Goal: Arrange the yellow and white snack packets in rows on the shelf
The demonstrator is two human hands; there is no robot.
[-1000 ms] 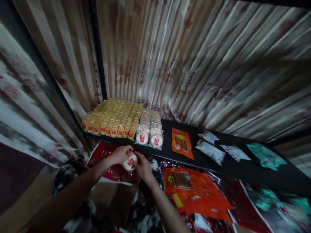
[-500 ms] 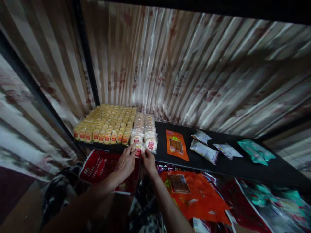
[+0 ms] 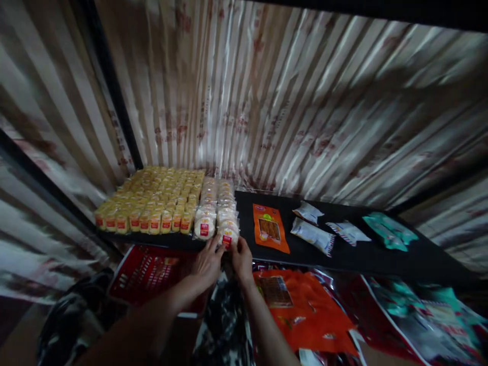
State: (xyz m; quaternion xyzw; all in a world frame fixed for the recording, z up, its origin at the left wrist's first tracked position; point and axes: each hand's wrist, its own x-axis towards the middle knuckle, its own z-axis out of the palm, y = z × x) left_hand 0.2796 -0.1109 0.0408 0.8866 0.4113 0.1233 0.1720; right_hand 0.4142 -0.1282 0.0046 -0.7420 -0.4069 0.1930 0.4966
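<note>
At the front of the right-hand row of white packets, a round white snack packet point(image 3: 229, 234) with a red label stands tilted at the shelf edge. My left hand point(image 3: 208, 262) grips its lower left side, and my right hand point(image 3: 242, 260) has its fingers closed on the lower right side. Just left of it is another white snack packet point(image 3: 205, 227) at the front of its row. Tight rows of small yellow packets point(image 3: 154, 203) with red labels fill the left end of the black shelf point(image 3: 274, 259).
An orange bag point(image 3: 270, 229), white packets point(image 3: 312, 235) and teal packets point(image 3: 389, 231) lie farther right on the shelf. Below it are a red basket point(image 3: 143, 274), a pile of orange bags point(image 3: 305, 310) and a container of teal packets point(image 3: 430, 320). Striped sheeting point(image 3: 267, 101) hangs behind.
Both hands have moved from the left white row to the front of the right one, now with a white packet there. A packet stands at the left row's front. The view has shifted slightly.
</note>
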